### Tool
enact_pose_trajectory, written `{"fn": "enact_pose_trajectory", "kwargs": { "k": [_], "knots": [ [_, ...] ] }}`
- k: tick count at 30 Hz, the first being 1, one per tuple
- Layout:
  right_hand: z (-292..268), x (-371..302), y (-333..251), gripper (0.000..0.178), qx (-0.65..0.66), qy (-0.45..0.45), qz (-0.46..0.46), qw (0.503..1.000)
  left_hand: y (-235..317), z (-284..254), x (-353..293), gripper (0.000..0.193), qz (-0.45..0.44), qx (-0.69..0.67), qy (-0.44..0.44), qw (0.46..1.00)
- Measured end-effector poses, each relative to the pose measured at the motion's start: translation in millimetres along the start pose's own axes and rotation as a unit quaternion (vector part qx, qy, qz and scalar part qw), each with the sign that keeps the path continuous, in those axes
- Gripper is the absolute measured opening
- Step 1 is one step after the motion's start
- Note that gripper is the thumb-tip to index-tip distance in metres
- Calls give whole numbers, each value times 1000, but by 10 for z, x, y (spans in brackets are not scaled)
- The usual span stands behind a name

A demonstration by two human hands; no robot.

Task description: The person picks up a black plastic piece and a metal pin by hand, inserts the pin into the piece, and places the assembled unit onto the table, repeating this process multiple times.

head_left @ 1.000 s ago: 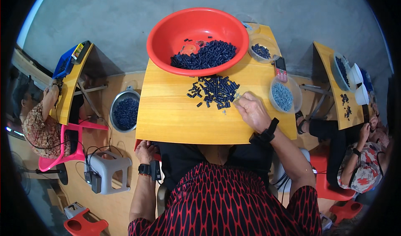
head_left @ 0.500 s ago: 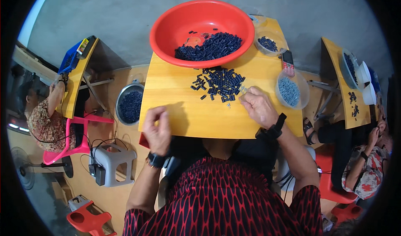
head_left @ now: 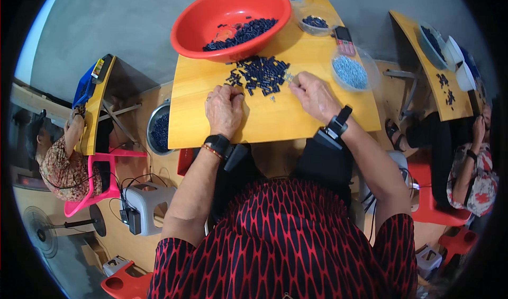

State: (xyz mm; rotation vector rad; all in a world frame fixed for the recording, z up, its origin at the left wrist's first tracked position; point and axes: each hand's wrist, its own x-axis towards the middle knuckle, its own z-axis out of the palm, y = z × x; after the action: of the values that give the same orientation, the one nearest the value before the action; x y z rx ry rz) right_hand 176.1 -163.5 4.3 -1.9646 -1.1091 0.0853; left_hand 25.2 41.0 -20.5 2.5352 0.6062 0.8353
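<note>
A pile of short dark plastic tubes (head_left: 262, 72) lies on the yellow tabletop (head_left: 193, 119). My left hand (head_left: 224, 110) rests at the pile's near left edge, its fingers bent together in a pinch. Whatever they may hold is hidden. To the right of the pile, my right hand (head_left: 316, 95) is closed, thumb against forefinger, and what sits between them is too small to make out. A few thin silvery pieces (head_left: 289, 77) lie by its fingertips, and one more lies just in front of the pile.
Behind the pile stands a large red basin (head_left: 182, 43) holding more dark tubes. At right are a tub of small pale blue-grey pieces (head_left: 349, 72), a phone (head_left: 344, 40) and a clear tub of tubes (head_left: 316, 22). A metal bowl (head_left: 159, 127) stands left. Two people sit at side tables.
My left hand has moved right and forward, from above the table's left side to the pile's edge. My right hand stays beside the silvery pieces. The whole view has shifted.
</note>
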Motion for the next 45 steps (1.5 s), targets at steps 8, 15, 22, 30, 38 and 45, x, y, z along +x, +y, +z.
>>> {"fn": "enact_pose_trajectory", "kwargs": {
  "k": [8,15,22,30,38,45],
  "knots": [
    [96,-516,137,7,221,157,111,956,-58,44,4,17,-16,4,-6,1000],
    [140,-576,227,6,226,172,92,954,-57,82,6,16,-23,35,-12,999],
    [169,-557,262,7,224,177,88,954,-50,79,39,13,-44,17,-23,999],
    [215,-554,294,9,197,204,67,957,-29,81,33,13,-54,16,-20,998],
    [182,-546,295,7,193,187,69,961,-48,95,52,13,-40,19,-15,999],
    [159,-572,296,7,154,212,61,963,-15,123,47,13,-22,33,-10,999]
  ]
}}
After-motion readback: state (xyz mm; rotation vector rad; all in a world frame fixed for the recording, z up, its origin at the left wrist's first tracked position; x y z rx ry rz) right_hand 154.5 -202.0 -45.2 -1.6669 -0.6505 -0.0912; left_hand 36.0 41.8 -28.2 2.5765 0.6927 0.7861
